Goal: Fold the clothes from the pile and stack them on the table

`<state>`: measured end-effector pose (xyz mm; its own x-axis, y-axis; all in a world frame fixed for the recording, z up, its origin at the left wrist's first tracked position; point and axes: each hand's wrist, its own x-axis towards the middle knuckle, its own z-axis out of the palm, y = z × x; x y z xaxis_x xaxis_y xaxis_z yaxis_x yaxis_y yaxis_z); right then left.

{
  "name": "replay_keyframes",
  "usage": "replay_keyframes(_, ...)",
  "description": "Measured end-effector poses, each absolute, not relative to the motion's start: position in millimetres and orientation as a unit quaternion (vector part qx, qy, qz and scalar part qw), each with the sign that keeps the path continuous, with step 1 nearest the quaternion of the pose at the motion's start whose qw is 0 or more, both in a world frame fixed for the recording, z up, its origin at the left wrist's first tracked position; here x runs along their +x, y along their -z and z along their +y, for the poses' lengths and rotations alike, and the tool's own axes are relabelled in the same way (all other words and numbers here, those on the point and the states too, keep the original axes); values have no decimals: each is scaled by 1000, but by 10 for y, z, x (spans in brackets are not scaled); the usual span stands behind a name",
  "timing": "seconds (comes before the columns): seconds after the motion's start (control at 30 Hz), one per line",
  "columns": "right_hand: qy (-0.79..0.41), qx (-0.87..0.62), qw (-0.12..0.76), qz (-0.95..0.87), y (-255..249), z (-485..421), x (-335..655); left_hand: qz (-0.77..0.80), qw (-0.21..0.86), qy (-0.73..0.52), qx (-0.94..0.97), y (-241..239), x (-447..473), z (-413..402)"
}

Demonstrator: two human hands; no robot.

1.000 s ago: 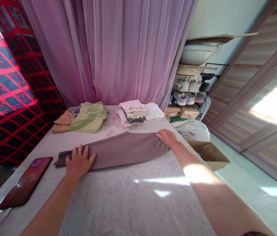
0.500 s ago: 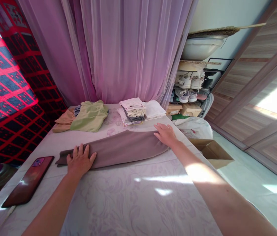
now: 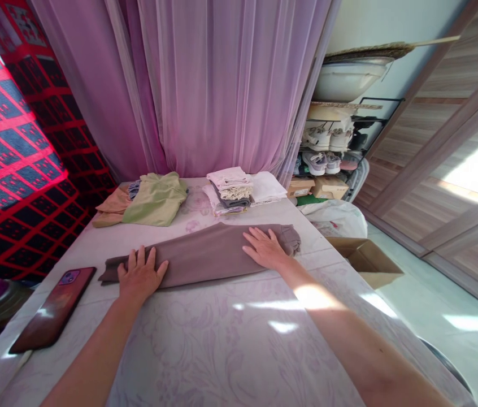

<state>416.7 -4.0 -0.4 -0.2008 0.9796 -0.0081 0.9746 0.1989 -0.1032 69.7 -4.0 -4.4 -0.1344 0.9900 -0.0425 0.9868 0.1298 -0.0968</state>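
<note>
A pair of brown-grey trousers, folded lengthwise into a long strip, lies flat across the table. Its gathered, elastic-looking end is on the right, and the narrower end is on the left. My left hand rests with fingers spread on the narrow end. Flat on the cloth, a little short of the gathered end, lies my right hand, its fingers apart. Neither hand grips anything. The cloth beneath both palms is hidden.
Behind the trousers are a folded pile of clothes, a white cloth and a green garment. A phone on a cable lies at left. Right of the table sit an open cardboard box and a shoe rack.
My right hand has slid left along the trousers, away from their right end, uncovering the gathered edge. My left hand stays at the narrow end.
</note>
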Motion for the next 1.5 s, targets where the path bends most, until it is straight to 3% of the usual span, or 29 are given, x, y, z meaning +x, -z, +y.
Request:
replay_keyframes(0.1,-24,-604,83,-792,25,-83,3819,-749,18,-52,-660,50,694,-44)
replay_keyframes(0.4,-101,-606,6,-789,92,-97,3532,-747,0,-40,-664,70,684,-52)
replay_keyframes(0.5,-102,-604,29,-790,5,-80,3329,-747,14,-20,-665,116,689,-74)
replay_keyframes(0.6,-83,-571,80,-813,51,-124,3035,-742,47,27,-669,203,678,-108)
replay_keyframes(0.83,-90,-533,85,-837,283,-215,2807,-601,139,235,-751,338,594,-209)
replay_keyframes(1.0,-87,-521,173,-831,280,-319,2870,-440,44,279,-852,360,596,-404)
replay_keyframes(1.17,-106,-496,287,-813,379,-540,3013,-435,-12,292,-851,387,598,-512)
replay_keyframes(1.5,-103,-497,273,-817,388,-557,3036,-488,-95,296,-816,333,622,-485)
